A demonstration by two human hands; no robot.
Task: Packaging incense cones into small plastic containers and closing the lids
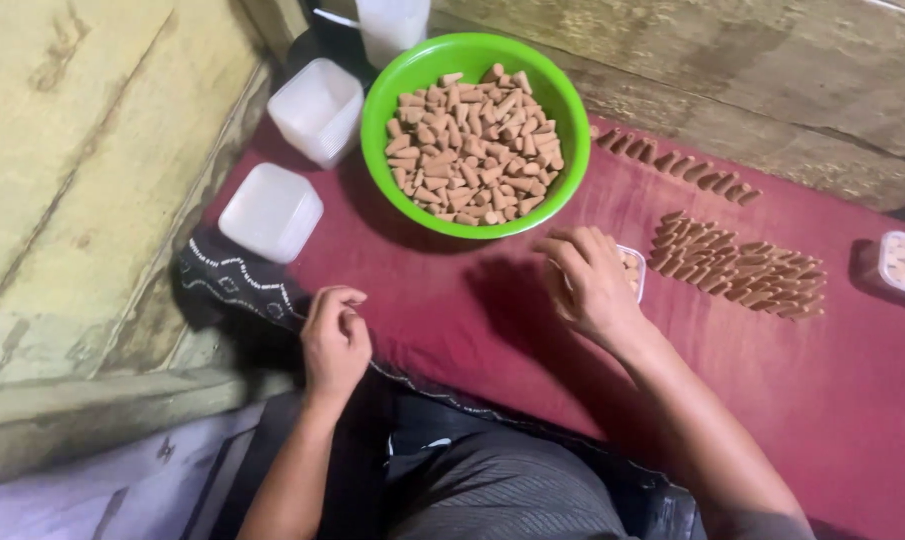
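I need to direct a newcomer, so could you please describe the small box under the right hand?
Start at the green bowl of brown cones. Below its right rim, the right hand covers a small clear box holding cones. Unlike the white lidded tubs on the left, it lies open.

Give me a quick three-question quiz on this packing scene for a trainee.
1. True or false: the green bowl is filled with tan cones.
2. Which hand rests on the small clear container partly filled with cones: A) left hand B) right hand C) neither?
3. What lies in neat rows on the maroon cloth, on the right hand's far side from the bowl?

Key
1. True.
2. B; the right hand covers most of the container.
3. Laid-out cones, with a thinner line of them nearer the wall.
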